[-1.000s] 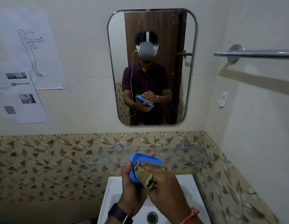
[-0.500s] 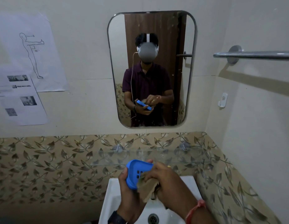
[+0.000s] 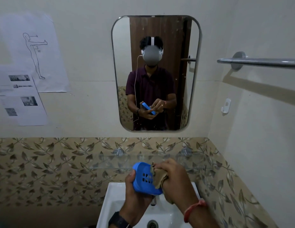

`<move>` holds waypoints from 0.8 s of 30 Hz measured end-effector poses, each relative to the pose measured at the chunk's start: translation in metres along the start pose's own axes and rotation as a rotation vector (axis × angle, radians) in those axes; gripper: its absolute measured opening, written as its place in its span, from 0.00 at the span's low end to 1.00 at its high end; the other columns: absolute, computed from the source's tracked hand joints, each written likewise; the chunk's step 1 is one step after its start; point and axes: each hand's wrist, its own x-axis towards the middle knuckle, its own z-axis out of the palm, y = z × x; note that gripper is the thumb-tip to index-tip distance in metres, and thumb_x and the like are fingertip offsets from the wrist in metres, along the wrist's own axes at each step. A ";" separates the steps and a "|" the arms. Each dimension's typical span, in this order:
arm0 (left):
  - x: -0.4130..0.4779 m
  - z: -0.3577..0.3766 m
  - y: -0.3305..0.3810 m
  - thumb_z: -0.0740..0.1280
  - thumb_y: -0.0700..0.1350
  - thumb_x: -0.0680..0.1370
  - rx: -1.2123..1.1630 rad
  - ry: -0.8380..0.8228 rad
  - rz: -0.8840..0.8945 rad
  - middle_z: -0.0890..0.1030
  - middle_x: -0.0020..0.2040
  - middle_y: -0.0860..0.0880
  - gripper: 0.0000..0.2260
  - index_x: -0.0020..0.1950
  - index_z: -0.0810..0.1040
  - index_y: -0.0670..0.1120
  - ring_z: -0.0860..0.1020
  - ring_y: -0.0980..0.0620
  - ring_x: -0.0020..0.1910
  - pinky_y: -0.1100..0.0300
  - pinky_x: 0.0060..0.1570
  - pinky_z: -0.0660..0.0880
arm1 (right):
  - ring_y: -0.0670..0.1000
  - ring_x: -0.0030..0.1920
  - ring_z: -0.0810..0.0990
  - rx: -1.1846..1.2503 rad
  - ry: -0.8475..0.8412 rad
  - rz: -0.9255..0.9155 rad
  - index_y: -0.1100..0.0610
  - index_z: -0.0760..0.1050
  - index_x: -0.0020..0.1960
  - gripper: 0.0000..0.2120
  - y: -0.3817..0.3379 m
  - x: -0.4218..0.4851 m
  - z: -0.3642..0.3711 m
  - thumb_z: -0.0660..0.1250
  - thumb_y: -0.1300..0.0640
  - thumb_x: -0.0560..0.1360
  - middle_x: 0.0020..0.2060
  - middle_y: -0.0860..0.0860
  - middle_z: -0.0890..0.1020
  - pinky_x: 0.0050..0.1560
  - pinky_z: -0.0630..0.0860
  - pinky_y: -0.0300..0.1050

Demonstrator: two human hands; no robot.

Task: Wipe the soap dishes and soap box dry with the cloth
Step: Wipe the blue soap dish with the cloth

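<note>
A blue plastic soap dish (image 3: pixel 144 179) with drain slots in its base is tilted on edge above the sink, its inside facing me. My left hand (image 3: pixel 135 196) grips it from below and from the left. My right hand (image 3: pixel 174 180) presses a crumpled brown cloth (image 3: pixel 158 177) against the dish's right inner side. Both hands and the dish also show in the mirror (image 3: pixel 155 73).
A white sink (image 3: pixel 110 204) with a drain (image 3: pixel 152 224) lies under my hands. A glass shelf (image 3: pixel 189 160) runs along the leaf-patterned tiles just behind them. A metal towel rail (image 3: pixel 258 62) and a wall hook (image 3: pixel 226 106) are on the right wall. Papers (image 3: pixel 21 96) are taped at left.
The dish has turned so that its slotted inside faces me. The cloth has slid from the dish's near edge into its right inner side. My hands have shifted slightly right.
</note>
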 end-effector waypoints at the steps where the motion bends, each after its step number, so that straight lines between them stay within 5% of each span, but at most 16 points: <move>1: 0.000 0.004 -0.002 0.84 0.62 0.48 0.007 0.006 0.000 0.84 0.54 0.35 0.45 0.58 0.84 0.39 0.85 0.38 0.48 0.46 0.42 0.83 | 0.42 0.45 0.80 0.041 0.069 -0.024 0.53 0.85 0.50 0.13 -0.007 -0.001 0.003 0.71 0.67 0.71 0.44 0.45 0.79 0.49 0.80 0.37; 5: 0.000 0.006 0.001 0.82 0.62 0.55 -0.021 0.015 0.009 0.80 0.64 0.35 0.47 0.66 0.79 0.37 0.81 0.38 0.61 0.50 0.51 0.83 | 0.38 0.48 0.81 0.234 -0.023 -0.170 0.50 0.85 0.51 0.13 -0.025 -0.017 0.015 0.72 0.61 0.69 0.45 0.42 0.82 0.51 0.76 0.29; 8: -0.004 0.000 0.005 0.81 0.64 0.55 0.019 0.007 0.010 0.80 0.64 0.34 0.48 0.66 0.79 0.37 0.82 0.36 0.58 0.47 0.53 0.83 | 0.42 0.42 0.81 0.116 -0.117 -0.158 0.50 0.85 0.47 0.09 -0.011 -0.013 0.005 0.72 0.58 0.69 0.41 0.45 0.83 0.46 0.76 0.33; 14: -0.006 0.009 0.005 0.83 0.64 0.49 0.088 -0.047 0.039 0.85 0.52 0.38 0.42 0.56 0.86 0.41 0.85 0.41 0.47 0.50 0.42 0.82 | 0.41 0.43 0.82 0.123 0.194 -0.089 0.50 0.86 0.48 0.15 -0.021 -0.007 0.007 0.77 0.66 0.65 0.40 0.40 0.81 0.42 0.76 0.29; 18: -0.010 0.007 0.012 0.76 0.65 0.62 0.183 -0.038 0.087 0.82 0.63 0.37 0.37 0.62 0.83 0.42 0.82 0.40 0.60 0.51 0.52 0.83 | 0.38 0.47 0.81 0.241 -0.090 -0.188 0.50 0.85 0.50 0.17 -0.037 -0.022 0.001 0.73 0.67 0.66 0.46 0.42 0.81 0.46 0.74 0.28; 21: -0.013 -0.002 0.017 0.70 0.67 0.65 0.233 0.006 0.092 0.83 0.61 0.37 0.38 0.67 0.80 0.43 0.82 0.38 0.57 0.47 0.54 0.81 | 0.45 0.49 0.81 -0.055 -0.278 -0.112 0.50 0.86 0.50 0.13 -0.026 -0.016 -0.016 0.71 0.63 0.71 0.48 0.48 0.82 0.48 0.73 0.29; 24: -0.013 -0.002 0.022 0.75 0.69 0.60 0.265 0.014 0.113 0.83 0.60 0.39 0.42 0.67 0.80 0.44 0.82 0.40 0.54 0.43 0.52 0.79 | 0.41 0.44 0.78 -0.072 -0.006 0.005 0.51 0.85 0.53 0.15 -0.018 -0.013 -0.023 0.72 0.66 0.71 0.44 0.47 0.81 0.42 0.74 0.28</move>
